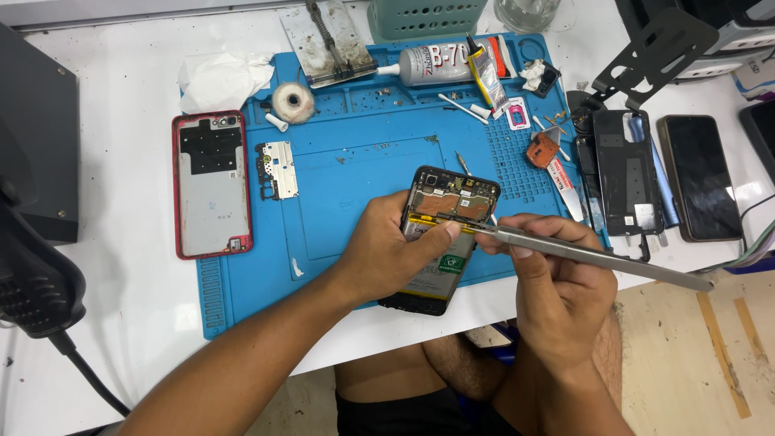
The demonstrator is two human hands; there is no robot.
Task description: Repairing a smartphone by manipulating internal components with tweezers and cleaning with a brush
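An opened black phone (449,198) with its back removed lies on the blue work mat (355,173), circuit board and battery exposed. My left hand (391,250) grips the phone's middle, thumb across the battery. My right hand (557,282) holds long metal tweezers (597,258), their tips touching the yellow strip just below the board. A red back cover (211,184) lies left of the mat, and a small metal shield plate (278,169) rests on the mat's left part.
A glue tube (428,64), a smaller tube (484,74), a tape roll (292,102), cotton swabs and small parts sit along the mat's back. A crumpled tissue (219,79) lies back left. Two other phones (701,178) and a black stand (658,52) are at the right.
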